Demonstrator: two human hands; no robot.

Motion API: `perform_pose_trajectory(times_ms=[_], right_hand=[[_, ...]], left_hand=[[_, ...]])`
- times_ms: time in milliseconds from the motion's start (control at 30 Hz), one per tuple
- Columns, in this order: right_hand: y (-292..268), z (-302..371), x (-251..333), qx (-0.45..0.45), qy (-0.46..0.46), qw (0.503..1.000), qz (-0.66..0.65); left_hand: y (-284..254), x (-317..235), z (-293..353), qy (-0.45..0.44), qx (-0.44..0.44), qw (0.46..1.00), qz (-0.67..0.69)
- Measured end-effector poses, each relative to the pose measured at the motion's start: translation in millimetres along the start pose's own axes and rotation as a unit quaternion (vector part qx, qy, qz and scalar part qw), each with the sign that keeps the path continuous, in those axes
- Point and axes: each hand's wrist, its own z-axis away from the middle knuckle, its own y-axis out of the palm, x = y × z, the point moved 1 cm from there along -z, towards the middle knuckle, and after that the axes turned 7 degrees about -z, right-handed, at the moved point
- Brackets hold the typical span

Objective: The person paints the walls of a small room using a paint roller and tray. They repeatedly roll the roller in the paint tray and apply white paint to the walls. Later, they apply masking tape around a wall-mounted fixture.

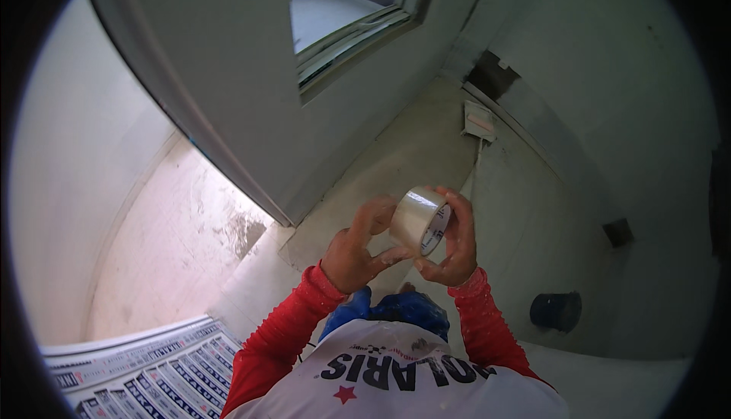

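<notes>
A wide roll of clear packing tape (413,219) is held up in front of my body, its open core turned to the right. My right hand (459,240) grips its right side, with the thumb below and the fingers at the upper edge. On the left side, my left hand (356,245) curves around the roll, thumb at the lower edge and index finger higher up. Whether a loose tape end lies between those fingers is too small to tell. Both forearms wear red sleeves dusted with white specks.
A grey wall (221,76) with a window opening (350,23) ends in a corner near my left hand. A dark bucket (556,311) stands at the right. A flat long-handled tool (479,124) lies farther off by the right wall. Printed packages (164,377) sit at lower left.
</notes>
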Motion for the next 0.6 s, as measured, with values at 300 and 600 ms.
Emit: perform_pose_trajectory(times_ms=[300, 600], right_hand=[[-144.1, 40.1, -5.3, -0.101, -0.042, 0.983, 0.149], [-296.8, 80.2, -20.5, -0.121, -0.039, 0.974, 0.187]], left_hand=[[132.2, -10.4, -70.3, 0.075, 0.089, 0.991, -0.063], [259.6, -51.9, -169.2, 0.093, 0.132, 0.982, -0.102]])
